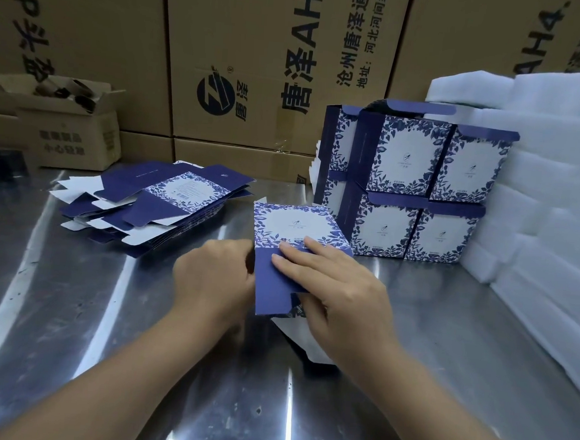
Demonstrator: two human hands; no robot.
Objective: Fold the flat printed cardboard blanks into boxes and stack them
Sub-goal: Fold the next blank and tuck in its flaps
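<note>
On the steel table (102, 327), left hand (214, 276) grips the half-folded box (291, 225); right hand (338, 292) presses straight-fingered on its navy flap (270, 287). Next, likely, tucking that flap squarely in.

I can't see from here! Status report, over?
Left hand grips half-folded box. Right hand presses blue flap, fingers straight. Nothing in the way.

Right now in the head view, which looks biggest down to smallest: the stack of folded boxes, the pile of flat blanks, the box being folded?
1. stack of folded boxes
2. pile of flat blanks
3. box being folded, though nearest the camera
</note>
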